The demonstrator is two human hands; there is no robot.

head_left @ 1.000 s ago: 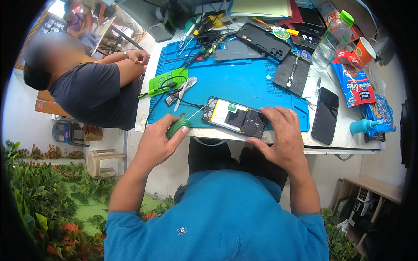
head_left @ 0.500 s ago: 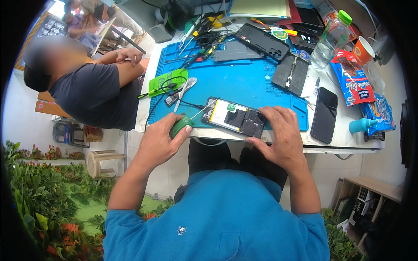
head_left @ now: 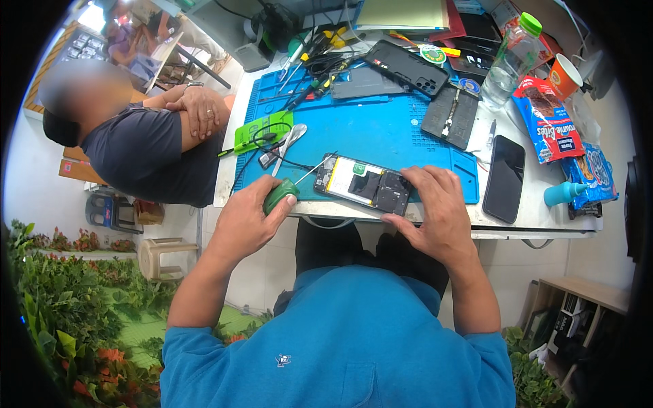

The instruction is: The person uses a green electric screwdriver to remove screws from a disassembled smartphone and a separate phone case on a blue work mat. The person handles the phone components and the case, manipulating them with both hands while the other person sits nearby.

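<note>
My left hand [head_left: 246, 219] is closed round the green handle of a screwdriver [head_left: 278, 197]. Its thin metal shaft slants up to the left end of an opened smartphone [head_left: 392, 193], and the tip appears to touch there. Inside the phone a white battery with a yellow edge strip and black inner covers lie exposed. My right hand [head_left: 439, 212] grips the phone's right end, thumb at the near edge and fingers at the far side. The phone lies at the near edge of a blue work mat [head_left: 367, 129].
A dark smartphone [head_left: 505, 178] and a teal bottle [head_left: 564, 195] lie to the right. Behind are a plastic bottle [head_left: 507, 64], snack packs [head_left: 547, 119], phone covers [head_left: 408, 66] and cables. A green card [head_left: 264, 129] lies left, near a seated person [head_left: 149, 146].
The view has shifted slightly. My hands, the screwdriver and the phone keep nearly the same places. The person at left has lowered a hand onto their other arm.
</note>
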